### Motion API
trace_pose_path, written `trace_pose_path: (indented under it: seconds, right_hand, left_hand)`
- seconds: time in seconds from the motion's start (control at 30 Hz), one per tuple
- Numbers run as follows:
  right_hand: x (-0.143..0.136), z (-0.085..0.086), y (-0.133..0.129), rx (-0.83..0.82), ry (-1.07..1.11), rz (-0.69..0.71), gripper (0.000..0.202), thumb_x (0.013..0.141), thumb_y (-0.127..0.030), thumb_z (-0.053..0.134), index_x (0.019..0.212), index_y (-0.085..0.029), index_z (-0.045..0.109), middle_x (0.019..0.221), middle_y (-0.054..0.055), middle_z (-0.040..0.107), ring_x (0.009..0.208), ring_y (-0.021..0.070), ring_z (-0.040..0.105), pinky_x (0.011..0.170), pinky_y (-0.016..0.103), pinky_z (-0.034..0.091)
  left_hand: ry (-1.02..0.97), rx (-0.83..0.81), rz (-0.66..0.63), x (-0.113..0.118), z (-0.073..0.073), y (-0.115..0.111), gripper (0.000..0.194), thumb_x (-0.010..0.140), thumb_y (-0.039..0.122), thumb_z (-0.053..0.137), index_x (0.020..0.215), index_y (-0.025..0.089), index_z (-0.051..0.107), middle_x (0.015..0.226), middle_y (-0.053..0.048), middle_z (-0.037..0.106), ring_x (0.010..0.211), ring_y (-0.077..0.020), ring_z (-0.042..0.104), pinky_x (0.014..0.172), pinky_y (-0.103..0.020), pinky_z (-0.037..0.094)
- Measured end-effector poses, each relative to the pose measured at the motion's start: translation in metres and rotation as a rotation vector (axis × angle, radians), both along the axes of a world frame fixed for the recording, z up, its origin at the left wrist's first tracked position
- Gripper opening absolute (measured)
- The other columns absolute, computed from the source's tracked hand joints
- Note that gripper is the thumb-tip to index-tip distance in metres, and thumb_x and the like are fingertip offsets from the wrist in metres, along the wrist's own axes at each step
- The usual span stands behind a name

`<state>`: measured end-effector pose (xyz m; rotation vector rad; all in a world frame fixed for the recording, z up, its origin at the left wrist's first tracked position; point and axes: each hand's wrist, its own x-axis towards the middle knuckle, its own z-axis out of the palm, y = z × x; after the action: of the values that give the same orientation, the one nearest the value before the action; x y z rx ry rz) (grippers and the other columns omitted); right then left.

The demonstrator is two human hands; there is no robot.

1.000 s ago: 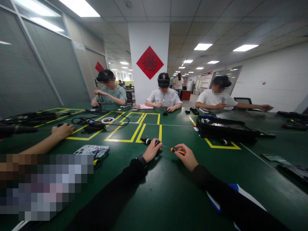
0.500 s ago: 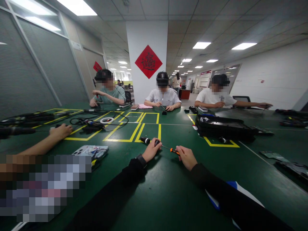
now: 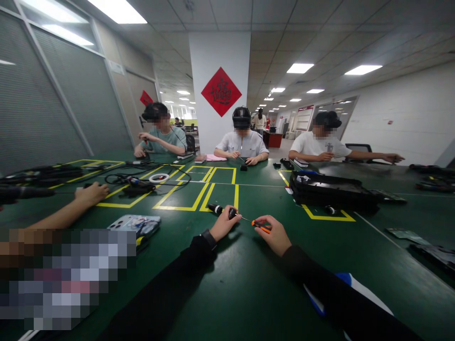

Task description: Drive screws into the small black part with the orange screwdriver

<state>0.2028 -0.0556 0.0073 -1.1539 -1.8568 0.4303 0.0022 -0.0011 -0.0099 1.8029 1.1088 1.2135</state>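
Observation:
My left hand [image 3: 224, 224] is closed around a small black part [image 3: 232, 212] whose exact kind I cannot make out. My right hand [image 3: 275, 234] grips an orange-and-black screwdriver [image 3: 262, 227] by its handle, fingers pinched round it. The thin shaft points left and its tip reaches the black part, though contact is too small to confirm. Just beyond my left hand, a black cylindrical piece with a white band [image 3: 214, 208] lies on the green table [image 3: 227, 293].
A large black housing [image 3: 327, 189] lies at the right, with a small cylinder [image 3: 331, 210] before it. Cables [image 3: 133, 182] and a white ring [image 3: 158, 178] are at the left. A co-worker's hand [image 3: 93, 193] is beside a power drill [image 3: 21, 192]. Several people sit opposite.
My right hand's fingers have shifted on the screwdriver, showing more of its handle. My left hand has barely moved. The whole view has shifted slightly.

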Motion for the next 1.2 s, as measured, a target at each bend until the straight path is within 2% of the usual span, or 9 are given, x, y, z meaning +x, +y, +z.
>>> trace_pose_path:
  seconds: [0.13,0.23,0.3,0.4,0.57,0.77,0.93,1.03,1.2]
  right_hand:
    - [-0.001,-0.001,-0.003,-0.139,-0.020,0.006,0.025,0.078,-0.038,0.046,0.084,-0.017,0.058,0.060,-0.002,0.054,0.054,0.0108,0.051,0.054,0.022,0.038]
    - [0.000,0.001,-0.004,-0.126,-0.072,-0.019,0.035,0.083,-0.039,0.035,0.069,-0.016,0.059,0.050,-0.002,0.049,0.048,0.0100,0.047,0.051,0.022,0.034]
    - [0.001,0.002,-0.003,-0.092,-0.073,-0.022,0.034,0.083,-0.036,0.035,0.068,-0.016,0.058,0.054,-0.001,0.051,0.053,0.0106,0.049,0.054,0.022,0.034]
    - [0.002,0.001,0.000,-0.076,-0.036,0.002,0.024,0.080,-0.033,0.042,0.080,-0.016,0.058,0.067,0.000,0.057,0.062,0.0119,0.051,0.059,0.022,0.038]
    - [0.003,-0.006,0.006,-0.065,0.021,0.002,0.020,0.070,-0.030,0.054,0.085,-0.017,0.056,0.079,0.002,0.057,0.069,0.0126,0.053,0.063,0.023,0.042]
    - [0.001,-0.009,0.003,-0.170,-0.004,0.031,0.023,0.072,-0.035,0.053,0.086,-0.017,0.054,0.059,-0.002,0.057,0.052,0.0109,0.053,0.056,0.023,0.041]
    - [0.000,-0.004,-0.001,-0.175,-0.025,0.029,0.026,0.078,-0.038,0.043,0.080,-0.017,0.058,0.055,-0.002,0.056,0.049,0.0103,0.051,0.051,0.021,0.038]
    - [0.001,-0.001,-0.002,-0.148,-0.022,0.017,0.027,0.080,-0.033,0.039,0.078,-0.017,0.060,0.058,0.000,0.057,0.054,0.0110,0.052,0.055,0.022,0.038]
    - [0.002,-0.002,0.001,-0.121,0.049,0.002,0.020,0.071,-0.028,0.051,0.087,-0.017,0.057,0.072,0.000,0.059,0.062,0.0116,0.053,0.060,0.023,0.041]
  left_hand:
    - [-0.001,0.004,-0.052,0.000,0.002,-0.002,0.035,0.070,0.040,0.053,0.096,0.017,0.045,0.082,-0.001,0.055,0.074,-0.0129,0.053,0.073,-0.028,0.042]
    - [-0.010,0.005,-0.070,0.001,0.004,-0.003,0.034,0.071,0.038,0.053,0.096,0.017,0.045,0.083,-0.001,0.056,0.077,-0.0129,0.053,0.075,-0.028,0.041]
    - [-0.011,0.000,-0.063,0.001,0.004,-0.004,0.034,0.070,0.038,0.053,0.096,0.017,0.045,0.082,-0.001,0.055,0.076,-0.0129,0.053,0.075,-0.028,0.041]
    - [-0.015,-0.008,-0.054,0.002,0.004,-0.004,0.034,0.070,0.038,0.053,0.096,0.017,0.045,0.081,-0.001,0.055,0.073,-0.0125,0.053,0.073,-0.028,0.041]
    - [-0.018,-0.011,-0.023,0.001,0.003,-0.003,0.032,0.072,0.040,0.050,0.094,0.017,0.046,0.080,0.000,0.054,0.069,-0.0117,0.053,0.069,-0.027,0.041]
    - [0.005,-0.013,-0.043,0.001,0.002,-0.004,0.032,0.075,0.042,0.046,0.096,0.018,0.045,0.077,0.000,0.053,0.066,-0.0120,0.053,0.068,-0.027,0.042]
    - [0.016,-0.001,-0.035,0.002,0.004,-0.007,0.031,0.075,0.042,0.046,0.095,0.018,0.046,0.080,0.000,0.054,0.066,-0.0121,0.054,0.069,-0.028,0.042]
    - [0.010,-0.009,-0.036,0.003,0.006,-0.008,0.031,0.076,0.041,0.044,0.095,0.017,0.046,0.076,0.001,0.054,0.066,-0.0122,0.054,0.071,-0.028,0.042]
    - [-0.029,-0.033,-0.019,0.003,0.005,-0.005,0.030,0.077,0.041,0.042,0.094,0.017,0.046,0.077,-0.001,0.055,0.066,-0.0119,0.054,0.069,-0.028,0.043]
